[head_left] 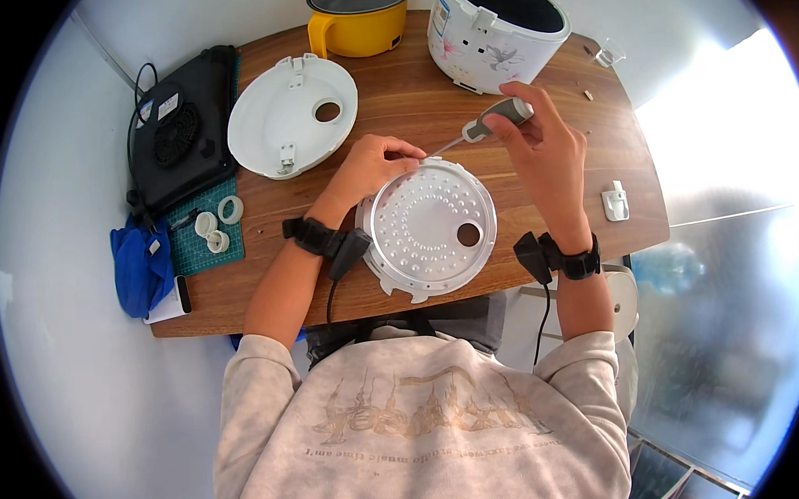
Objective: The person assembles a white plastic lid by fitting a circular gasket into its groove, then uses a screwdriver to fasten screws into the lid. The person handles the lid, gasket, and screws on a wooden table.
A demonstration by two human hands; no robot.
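**A screwdriver (498, 121) at the upper rim of a dimpled metal lid plate (425, 215)**

Nearest, the person's pale sweatshirt (423, 407) fills the lower part of the view, and both forearms reach out over the wooden table (582, 186). Each wrist wears a black strap, one on the left (315, 237) and one on the right (578, 261), with a small dark box and a cable.

The silver lid plate lies between the forearms near the table's front edge, its raised dimples facing up and a round hole toward its right side. White plastic shows along its left and lower edge. The left hand (375, 168) is at its upper-left rim, thumb and forefinger close together beside the shaft tip; whether they pinch anything I cannot tell. The right hand (547, 152) has thumb and fingers clamped on the grey-and-white handle, the shaft slanting down to the rim.

Toward the right edge rests a small white plastic piece (615, 205). At left are a blue cloth (142, 269), a green cutting mat (229, 248), white round caps (207, 224) and a white ring (238, 215).

Farther out sit an upturned black appliance (203, 111) with a fan grille, a round white lid shell (276, 109), a floral white cooker body (498, 57) and, at the far edge, a yellow pot (367, 32).
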